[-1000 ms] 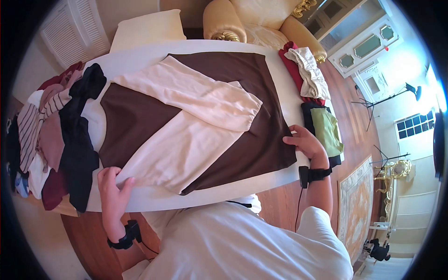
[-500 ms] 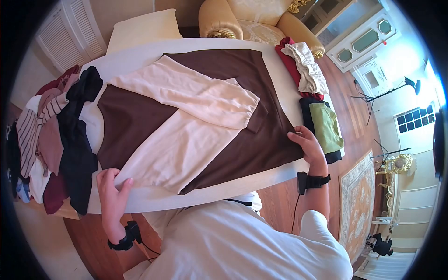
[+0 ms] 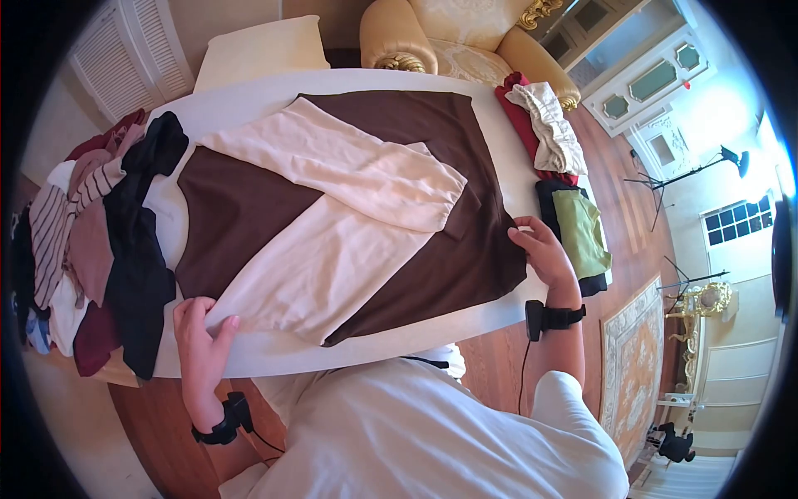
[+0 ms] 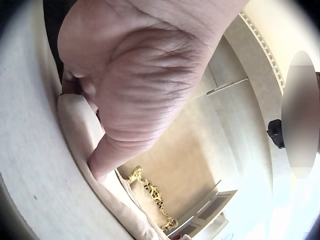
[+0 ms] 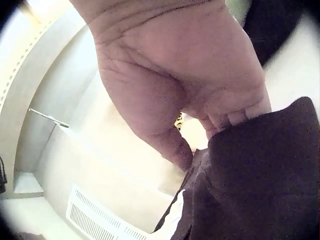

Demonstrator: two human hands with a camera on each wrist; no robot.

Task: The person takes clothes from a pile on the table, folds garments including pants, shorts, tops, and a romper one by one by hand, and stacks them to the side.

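A brown top (image 3: 249,200) with cream sleeves (image 3: 332,258) lies spread on a white-covered table, both sleeves crossing over its body. At the near left, my left hand (image 3: 204,341) holds the cream shoulder edge; in the left wrist view its thumb (image 4: 102,167) presses on the cloth while the other fingers curl at the edge. My right hand (image 3: 544,254) pinches the brown hem at the near right corner. Up close in the right wrist view, the brown cloth (image 5: 260,170) is caught between thumb and fingers and hides the fingertips.
Left on the table is a loose heap of clothes (image 3: 91,241), some striped, some black. Along the right edge lie a red garment with a white one (image 3: 553,129) on it, and a green garment (image 3: 582,233) over a black one. An armchair (image 3: 399,37) stands beyond the table.
My right hand drew the hem corner outward to the right, then came back a little, and the brown cloth shifted with it. The left hand has kept its hold at the shoulder.
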